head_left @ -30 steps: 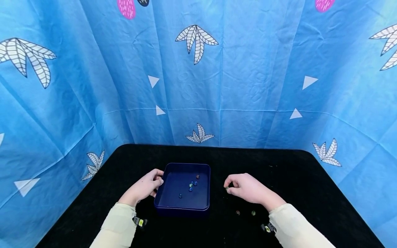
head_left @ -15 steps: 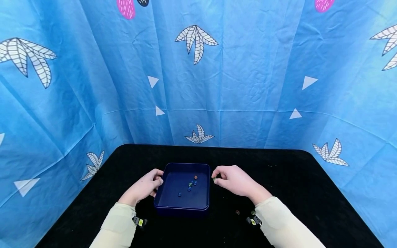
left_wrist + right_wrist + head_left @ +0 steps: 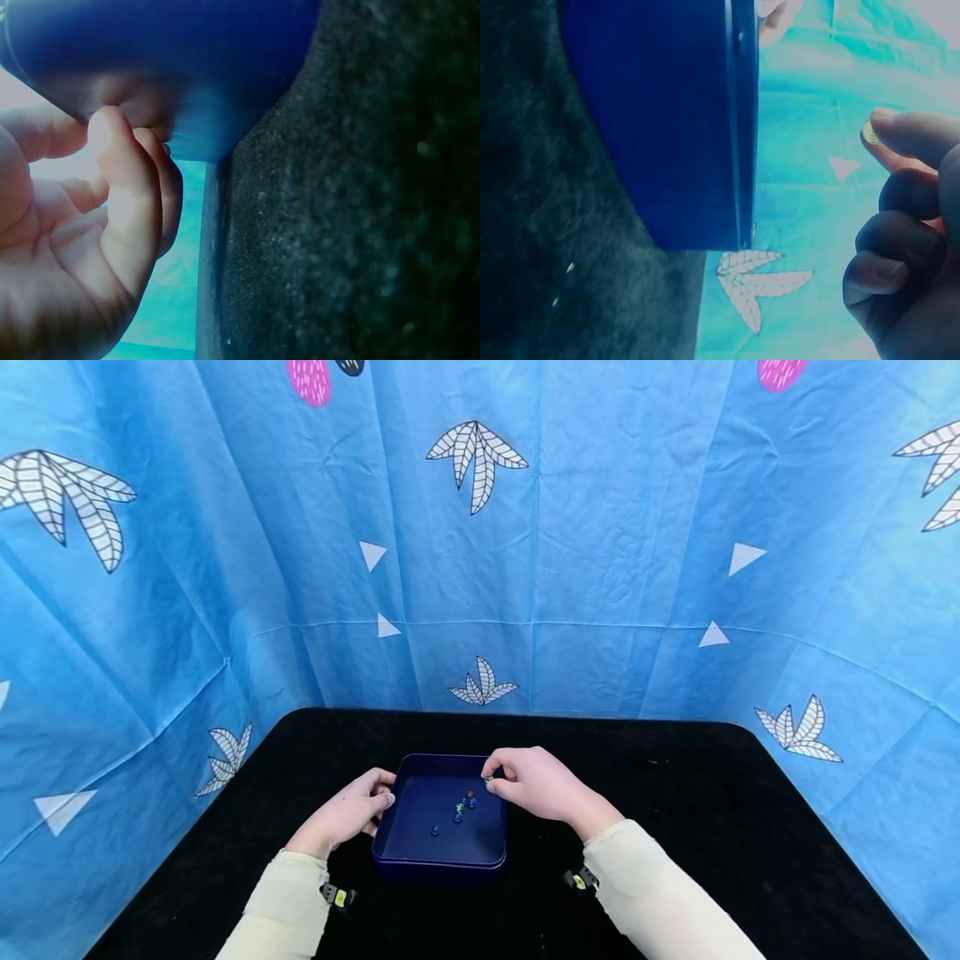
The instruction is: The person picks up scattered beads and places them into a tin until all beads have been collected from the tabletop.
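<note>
A dark blue square tin sits on the black table. My left hand holds its left side, thumb at the rim; in the left wrist view the curled fingers press against the outer wall. My right hand is over the tin's right edge, pinching a small yellowish glass marble between thumb and forefinger. Its other fingers are curled in. Inside the tin lie several marbles: an orange one, a green one and blue ones, one of them apart towards the front.
The black cloth-covered table has rounded far corners. Behind it and at both sides hangs a blue curtain printed with leaves and triangles. Tiny pale specks dot the cloth to the right.
My right hand has carried the pinched marble left, from beside the tin to over its right edge. Two marbles on the table are now hidden behind my right forearm. My left hand stays put.
</note>
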`<act>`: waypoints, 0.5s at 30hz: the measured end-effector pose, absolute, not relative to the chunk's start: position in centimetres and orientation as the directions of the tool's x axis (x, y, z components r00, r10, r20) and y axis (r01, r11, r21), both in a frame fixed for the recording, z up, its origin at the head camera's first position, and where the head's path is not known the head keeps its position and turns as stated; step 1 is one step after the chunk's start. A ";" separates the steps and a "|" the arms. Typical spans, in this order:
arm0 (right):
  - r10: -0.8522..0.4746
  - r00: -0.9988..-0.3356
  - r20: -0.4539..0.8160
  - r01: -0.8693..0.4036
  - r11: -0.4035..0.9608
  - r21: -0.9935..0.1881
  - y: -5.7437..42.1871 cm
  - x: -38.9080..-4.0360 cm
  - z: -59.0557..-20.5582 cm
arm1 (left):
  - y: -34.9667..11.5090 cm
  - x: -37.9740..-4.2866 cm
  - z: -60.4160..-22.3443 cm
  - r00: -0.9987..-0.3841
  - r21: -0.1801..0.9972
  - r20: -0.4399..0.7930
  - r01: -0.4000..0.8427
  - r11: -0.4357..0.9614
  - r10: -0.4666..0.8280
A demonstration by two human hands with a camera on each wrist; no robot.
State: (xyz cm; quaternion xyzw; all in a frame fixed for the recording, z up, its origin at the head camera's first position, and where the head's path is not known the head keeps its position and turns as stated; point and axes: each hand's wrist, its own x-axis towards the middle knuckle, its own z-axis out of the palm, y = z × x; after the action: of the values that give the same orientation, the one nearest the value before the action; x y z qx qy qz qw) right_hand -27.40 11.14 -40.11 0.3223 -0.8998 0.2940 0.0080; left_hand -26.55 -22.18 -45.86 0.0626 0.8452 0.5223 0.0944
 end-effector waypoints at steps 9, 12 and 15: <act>-0.563 -0.802 0.199 -0.570 0.621 -0.538 9.5 -28.2 -39.0 | -22.1 -26.6 -45.8 -0.974 0.896 -0.092 0.008 0.444 0.205; -0.560 -0.805 0.197 -0.563 0.614 -0.553 9.1 -28.5 -38.6 | -22.1 -26.6 -45.9 -0.974 0.896 -0.092 0.009 0.443 0.205; -0.558 -0.807 0.193 -0.557 0.610 -0.563 8.7 -28.8 -38.4 | -22.1 -26.7 -45.9 -0.974 0.895 -0.093 0.010 0.446 0.207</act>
State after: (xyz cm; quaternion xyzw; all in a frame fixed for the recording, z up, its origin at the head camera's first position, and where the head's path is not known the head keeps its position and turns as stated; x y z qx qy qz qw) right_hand -28.78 8.72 -38.37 0.3108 -0.8973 0.3134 -0.0008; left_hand -26.66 -22.07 -45.90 0.0640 0.8450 0.5225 0.0943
